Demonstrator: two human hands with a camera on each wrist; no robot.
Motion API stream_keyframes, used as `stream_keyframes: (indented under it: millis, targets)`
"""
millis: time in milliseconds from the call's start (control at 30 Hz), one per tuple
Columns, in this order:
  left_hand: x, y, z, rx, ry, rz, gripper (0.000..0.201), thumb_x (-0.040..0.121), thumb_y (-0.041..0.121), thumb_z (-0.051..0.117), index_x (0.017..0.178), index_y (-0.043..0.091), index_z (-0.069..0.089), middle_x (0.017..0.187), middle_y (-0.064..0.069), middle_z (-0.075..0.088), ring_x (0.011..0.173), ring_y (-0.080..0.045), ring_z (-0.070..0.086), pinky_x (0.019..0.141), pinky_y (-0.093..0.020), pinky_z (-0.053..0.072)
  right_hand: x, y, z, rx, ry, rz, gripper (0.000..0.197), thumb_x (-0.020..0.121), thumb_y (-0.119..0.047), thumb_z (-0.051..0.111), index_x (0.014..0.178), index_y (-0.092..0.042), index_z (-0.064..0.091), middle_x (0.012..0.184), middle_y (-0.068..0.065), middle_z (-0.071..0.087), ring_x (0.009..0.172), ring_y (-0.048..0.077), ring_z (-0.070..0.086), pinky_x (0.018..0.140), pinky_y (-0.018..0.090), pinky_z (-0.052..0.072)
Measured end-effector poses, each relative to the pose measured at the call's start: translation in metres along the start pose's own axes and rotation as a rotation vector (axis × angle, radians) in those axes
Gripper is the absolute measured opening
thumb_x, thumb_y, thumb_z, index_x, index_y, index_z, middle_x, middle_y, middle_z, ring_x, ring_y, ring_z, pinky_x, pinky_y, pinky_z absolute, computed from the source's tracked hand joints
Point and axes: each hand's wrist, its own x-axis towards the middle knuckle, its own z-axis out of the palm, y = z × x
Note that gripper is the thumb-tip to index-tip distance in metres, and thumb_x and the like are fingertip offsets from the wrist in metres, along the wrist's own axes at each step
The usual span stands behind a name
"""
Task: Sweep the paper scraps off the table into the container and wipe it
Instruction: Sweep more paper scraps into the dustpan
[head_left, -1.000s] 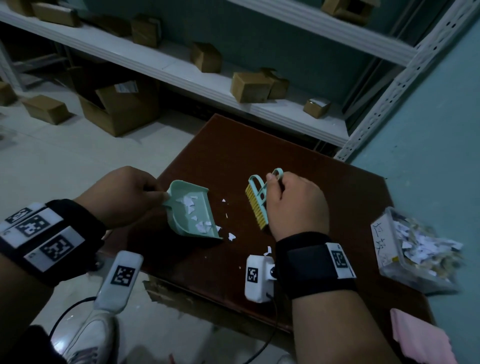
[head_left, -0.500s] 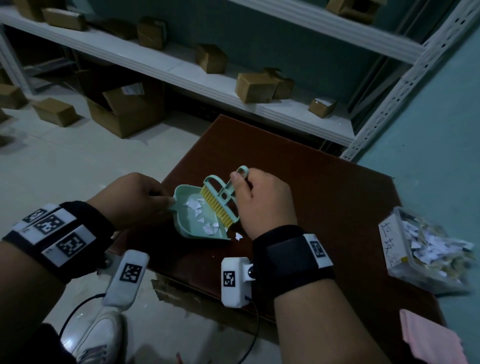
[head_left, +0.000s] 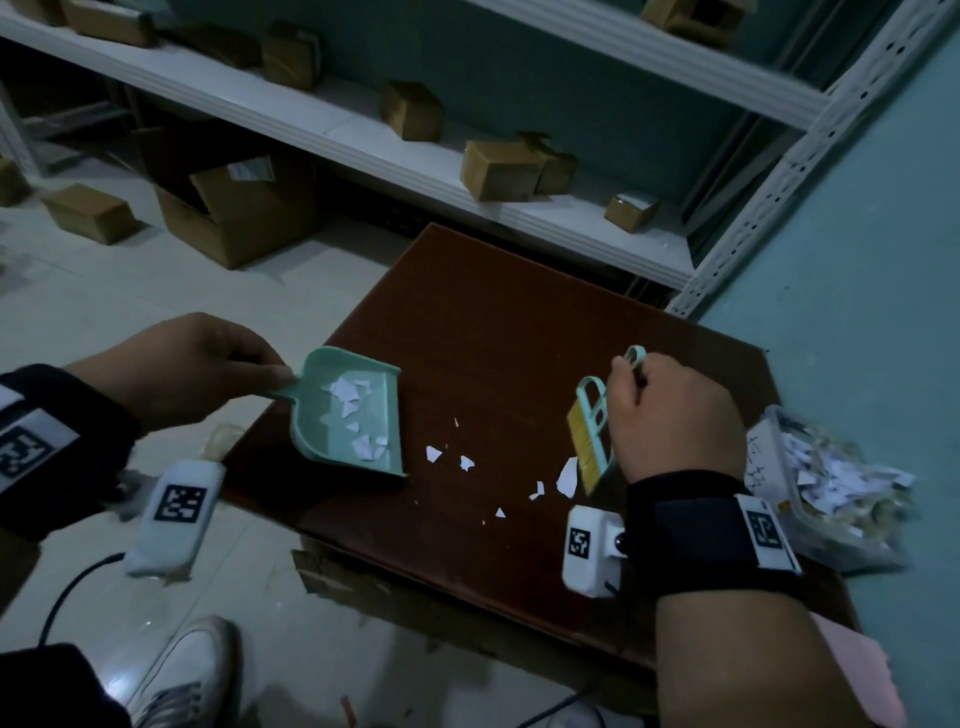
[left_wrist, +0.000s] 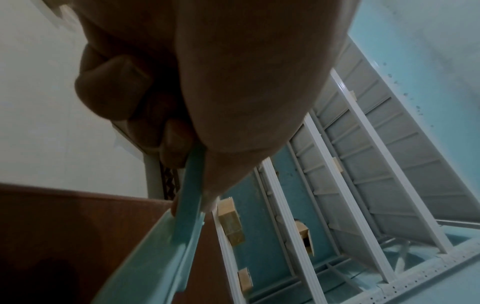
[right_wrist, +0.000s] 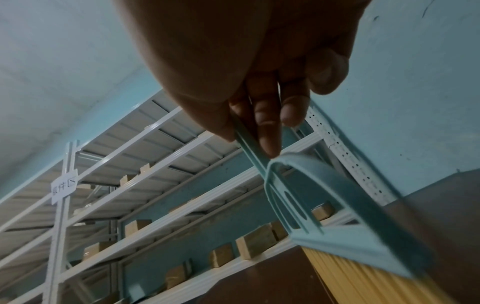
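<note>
- I'm pinching the brush (head_left: 592, 436) handle in my right hand (head_left: 675, 415), having pulled it back from the dustpan (head_left: 348, 410) to the right of the loose scraps (head_left: 465, 462), likely ready for another sweep.
- My left hand (head_left: 192, 369) is gripping the dustpan handle, lip on the worktop (head_left: 519, 322); some scraps are lying in it already.
- The container (head_left: 826, 488) is sitting at the right edge, full of scraps; its handwritten label is too blurred to read.
- A shelf tag in the right wrist view is unreadable too.
</note>
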Motion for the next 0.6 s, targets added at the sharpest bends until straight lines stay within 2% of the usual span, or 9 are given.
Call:
stream_keyframes:
  millis: [100, 200, 267, 400, 467, 533, 600]
  targets:
    - [-0.001, -0.007, -0.003, 0.113, -0.016, 0.003, 0.012, 0.087, 0.037, 0.079, 0.077, 0.030, 0.082, 0.050, 0.016, 0.066, 0.060, -0.017, 0.059, 0.060, -0.029, 0.044, -0.001, 0.011, -0.001, -0.089, -0.043, 0.036, 0.039, 0.104, -0.045, 0.040, 0.077, -0.021, 0.056, 0.064, -0.001, 0.054, 0.062, 0.020, 0.054, 0.055, 0.031, 0.040]
    - [0.000, -0.008, 0.002, 0.160, -0.031, 0.014, 0.013, 0.086, 0.039, 0.080, 0.073, 0.036, 0.080, 0.076, 0.010, 0.076, 0.080, -0.016, 0.068, 0.080, -0.035, 0.053, -0.004, 0.011, 0.001, -0.060, -0.133, 0.053, 0.039, 0.104, -0.045, 0.042, 0.074, -0.022, 0.053, 0.064, -0.002, 0.055, 0.060, 0.015, 0.052, 0.056, 0.031, 0.040]
    - [0.000, -0.005, 0.007, 0.187, -0.044, 0.023, 0.012, 0.086, 0.041, 0.079, 0.076, 0.034, 0.080, 0.081, 0.006, 0.076, 0.081, -0.014, 0.066, 0.075, -0.032, 0.050, -0.008, 0.003, 0.003, -0.001, -0.163, 0.041, 0.039, 0.103, -0.044, 0.044, 0.072, -0.023, 0.052, 0.064, -0.003, 0.056, 0.060, 0.014, 0.054, 0.059, 0.032, 0.043]
    - [0.000, 0.005, 0.020, 0.195, -0.093, 0.040, 0.015, 0.087, 0.042, 0.078, 0.075, 0.033, 0.078, 0.077, 0.009, 0.073, 0.076, -0.009, 0.064, 0.062, -0.023, 0.042, -0.021, -0.025, 0.004, 0.142, -0.204, -0.027, 0.038, 0.103, -0.043, 0.047, 0.070, -0.025, 0.050, 0.064, -0.006, 0.056, 0.057, 0.006, 0.051, 0.050, 0.026, 0.034]
    - [0.000, 0.009, 0.026, 0.199, -0.106, 0.046, 0.015, 0.088, 0.042, 0.078, 0.076, 0.034, 0.078, 0.080, 0.010, 0.074, 0.077, -0.006, 0.065, 0.062, -0.019, 0.042, -0.029, -0.040, 0.007, 0.241, -0.223, -0.050, 0.034, 0.103, -0.043, 0.048, 0.075, -0.026, 0.055, 0.066, -0.007, 0.060, 0.058, 0.004, 0.056, 0.051, 0.024, 0.044]
    - [-0.001, 0.013, 0.032, 0.213, -0.112, 0.057, 0.014, 0.089, 0.041, 0.078, 0.076, 0.035, 0.077, 0.080, 0.012, 0.074, 0.076, -0.003, 0.065, 0.062, -0.017, 0.042, -0.035, -0.052, 0.013, 0.343, -0.216, -0.062, 0.034, 0.103, -0.044, 0.050, 0.076, -0.025, 0.059, 0.067, -0.007, 0.063, 0.059, 0.005, 0.061, 0.056, 0.032, 0.056]
    - [-0.001, 0.015, 0.037, 0.217, -0.114, 0.072, 0.017, 0.087, 0.040, 0.080, 0.071, 0.037, 0.075, 0.077, 0.014, 0.074, 0.075, -0.003, 0.066, 0.062, -0.018, 0.043, -0.040, -0.060, 0.019, 0.465, -0.196, -0.067, 0.036, 0.101, -0.045, 0.053, 0.074, -0.023, 0.061, 0.066, -0.005, 0.064, 0.058, 0.008, 0.064, 0.056, 0.039, 0.059]
